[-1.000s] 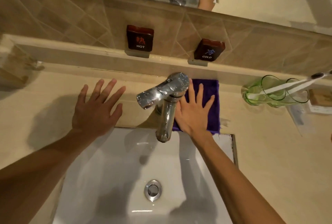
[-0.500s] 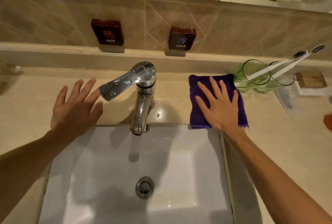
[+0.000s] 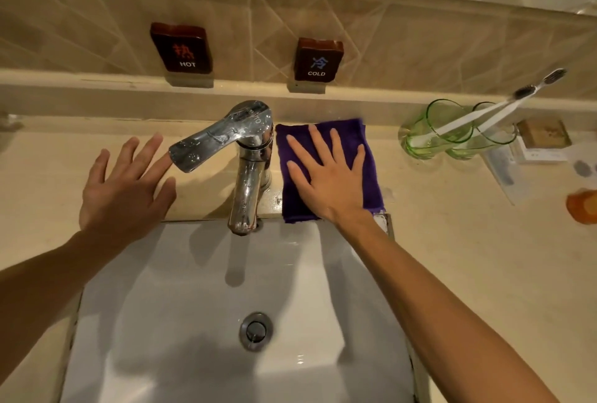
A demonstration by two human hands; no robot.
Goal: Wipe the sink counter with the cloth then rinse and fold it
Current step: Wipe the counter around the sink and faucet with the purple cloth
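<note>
Right hand point(image 3: 329, 176) presses the purple cloth point(image 3: 368, 157) flat, fingers spread, at the desk's point(image 3: 452, 225) back edge; left hand point(image 3: 126, 189) open, empty; a rightward swipe risks toppling the green glasses point(image 3: 433, 134)

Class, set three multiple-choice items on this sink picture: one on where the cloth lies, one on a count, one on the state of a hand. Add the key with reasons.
1. Where does the purple cloth lie?
A. In the basin
B. On the counter right of the tap
C. On the ledge by the HOT sign

2. How many toothbrushes stand in the green glasses?
A. One
B. Two
C. Four

3. How is the right hand?
A. Flat on the cloth, fingers spread
B. Clenched in a fist
C. Gripping the tap

Key: 1 B, the cloth lies beside the tap on the counter; 2 B, two brush heads show; 3 A, straight fingers press the cloth.
</note>
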